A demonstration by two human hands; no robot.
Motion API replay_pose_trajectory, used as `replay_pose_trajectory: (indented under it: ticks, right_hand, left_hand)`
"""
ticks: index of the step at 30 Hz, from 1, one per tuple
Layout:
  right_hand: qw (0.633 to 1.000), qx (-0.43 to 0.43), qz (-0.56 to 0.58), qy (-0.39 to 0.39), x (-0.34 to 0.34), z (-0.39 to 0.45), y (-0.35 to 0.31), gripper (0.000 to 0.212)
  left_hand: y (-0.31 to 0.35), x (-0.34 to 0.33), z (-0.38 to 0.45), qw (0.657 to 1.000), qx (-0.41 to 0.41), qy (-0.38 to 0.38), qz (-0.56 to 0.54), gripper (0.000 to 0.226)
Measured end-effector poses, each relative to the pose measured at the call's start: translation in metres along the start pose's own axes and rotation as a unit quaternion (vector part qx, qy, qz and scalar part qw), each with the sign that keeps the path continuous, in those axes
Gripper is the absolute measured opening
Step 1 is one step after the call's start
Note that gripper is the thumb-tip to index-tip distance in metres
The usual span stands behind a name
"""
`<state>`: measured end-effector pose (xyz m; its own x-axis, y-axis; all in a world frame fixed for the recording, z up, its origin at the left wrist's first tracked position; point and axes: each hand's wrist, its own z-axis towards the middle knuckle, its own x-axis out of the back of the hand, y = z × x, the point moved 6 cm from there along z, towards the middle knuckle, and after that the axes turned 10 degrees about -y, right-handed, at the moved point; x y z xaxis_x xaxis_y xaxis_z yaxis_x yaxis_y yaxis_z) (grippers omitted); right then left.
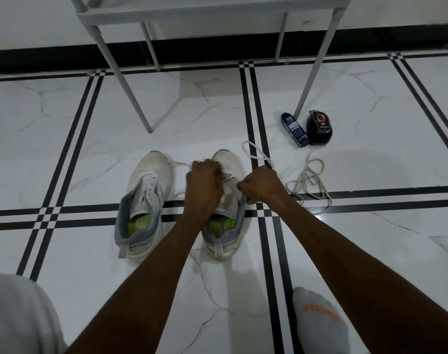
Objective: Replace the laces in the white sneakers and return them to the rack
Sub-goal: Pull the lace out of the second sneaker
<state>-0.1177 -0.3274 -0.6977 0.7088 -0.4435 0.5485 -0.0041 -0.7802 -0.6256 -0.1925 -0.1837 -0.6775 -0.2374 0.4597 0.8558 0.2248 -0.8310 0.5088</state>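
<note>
Both hands — left hand and right hand — pinch lace ends over the right sneaker, mid-lacing. The left sneaker sits laceless, a loose lace lies nearby, and the rack awaits — roughly halfway at best.

- A dark blue spray can lies on its side on the floor, near the foot of a grey leg of the furniture above.
- A black shoe-polish applicator with a red ring on top stands just beside the can, on its right.
- The white marble floor carries crossing black stripes.
- A black skirting band runs along the wall's base.
- A grey sock with orange lettering shows at the bottom edge.
</note>
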Motion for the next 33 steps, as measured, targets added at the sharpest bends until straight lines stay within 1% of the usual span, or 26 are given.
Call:
replay_pose_trajectory:
  ticks: [1,2,3,4,5,7,8,9,11,12,14,15,16,17,18,19,20,21,22,24,25,26,28,30,32,33]
  right_hand:
    - [1.000,-0.002,0.006,0.007,0.002,0.000,0.003,0.033]
    - [1.000,0.002,0.011,0.016,0.004,-0.001,0.004,0.031]
    - [1.000,0.011,0.010,0.022,0.005,-0.002,0.004,0.030]
    - [1.000,0.021,0.004,0.022,0.004,-0.004,0.003,0.031]
    - [0.999,0.031,-0.004,0.019,0.003,-0.005,0.001,0.032]
    - [0.999,0.033,0.000,0.011,0.001,-0.005,0.001,0.033]
    - [0.999,0.030,0.005,0.012,0.001,-0.005,0.000,0.034]
    - [0.999,0.031,0.007,0.016,0.002,-0.005,-0.001,0.035]
    - [0.999,0.036,0.011,0.014,0.002,-0.004,-0.004,0.042]
    - [0.999,0.037,0.011,0.008,0.001,-0.005,-0.005,0.046]
    - [0.999,0.034,0.015,0.003,-0.003,-0.004,-0.003,0.049]
    - [0.999,0.031,0.020,0.004,-0.003,-0.003,-0.001,0.046]
    - [0.999,0.028,0.021,0.007,-0.003,-0.003,0.000,0.042]
    - [0.999,0.030,0.018,0.008,-0.003,-0.002,0.000,0.038]
    - [0.999,0.033,0.016,0.007,-0.003,-0.003,0.000,0.035]
    - [0.999,0.036,0.013,0.004,-0.004,-0.003,-0.001,0.034]
    - [0.999,0.040,0.006,0.004,-0.003,-0.005,-0.003,0.034]
    - [0.999,0.044,-0.003,0.005,-0.003,-0.005,-0.004,0.033]
    - [0.999,0.049,-0.012,0.007,-0.003,-0.004,-0.004,0.033]
    - [0.999,0.048,-0.015,0.006,-0.003,-0.004,-0.004,0.032]
    - [0.999,0.048,-0.016,0.005,-0.004,-0.003,-0.004,0.032]
    - [0.999,0.050,-0.014,0.007,-0.004,-0.002,-0.005,0.032]
    - [0.999,0.048,0.000,0.010,-0.003,0.000,-0.004,0.033]
    - [0.999,0.044,0.011,0.007,-0.003,-0.001,-0.003,0.036]
    - [0.999,0.040,0.026,0.001,-0.003,0.000,-0.001,0.036]
    - [0.999,0.037,0.039,-0.004,-0.003,-0.001,0.000,0.035]
  left_hand:
    - [-0.017,0.013,-0.002,0.988,0.092,0.071,-0.106,0.008]
    - [-0.036,0.019,-0.006,0.958,0.176,0.121,-0.189,0.008]
    - [-0.048,0.023,-0.009,0.938,0.226,0.142,-0.221,0.006]
    - [-0.051,0.026,-0.011,0.933,0.246,0.136,-0.226,0.010]
    - [-0.047,0.028,-0.009,0.941,0.223,0.118,-0.226,0.020]
    - [-0.020,0.021,0.000,0.979,0.094,0.024,-0.182,0.040]
    - [-0.006,0.013,0.002,0.992,0.041,-0.032,-0.117,0.043]
    - [0.006,0.005,0.003,0.996,0.004,-0.078,-0.034,0.040]
    - [0.020,-0.007,0.006,0.982,-0.029,-0.137,0.124,0.022]
    - [0.023,-0.011,0.005,0.974,-0.031,-0.151,0.167,0.018]
    - [0.024,-0.014,0.002,0.969,-0.031,-0.153,0.193,0.019]
    - [0.022,-0.012,0.001,0.971,-0.025,-0.139,0.191,0.017]
    - [0.016,-0.006,0.001,0.978,-0.009,-0.103,0.182,0.014]
    - [0.005,0.008,0.003,0.985,0.033,-0.043,0.167,0.012]
    - [-0.013,0.028,0.003,0.987,0.103,0.038,0.119,0.012]
    - [-0.032,0.049,0.003,0.977,0.182,0.102,0.049,0.012]
    - [-0.050,0.060,0.003,0.962,0.234,0.138,-0.005,0.011]
    - [-0.060,0.062,0.004,0.959,0.247,0.135,-0.018,0.011]
    - [-0.059,0.059,0.004,0.967,0.229,0.110,-0.010,0.016]
    - [-0.031,0.039,0.002,0.993,0.107,0.042,0.005,0.033]
    - [-0.014,0.026,-0.001,0.999,0.046,0.003,0.024,0.036]
    - [-0.002,0.011,-0.002,0.998,0.000,-0.041,0.056,0.036]
    - [0.009,-0.015,0.000,0.985,-0.039,-0.112,0.128,0.029]
    - [0.010,-0.022,0.004,0.974,-0.061,-0.122,0.181,0.018]
    - [0.012,-0.017,0.006,0.970,-0.086,-0.085,0.213,0.012]
    - [0.008,-0.007,0.006,0.974,-0.066,-0.056,0.209,0.012]
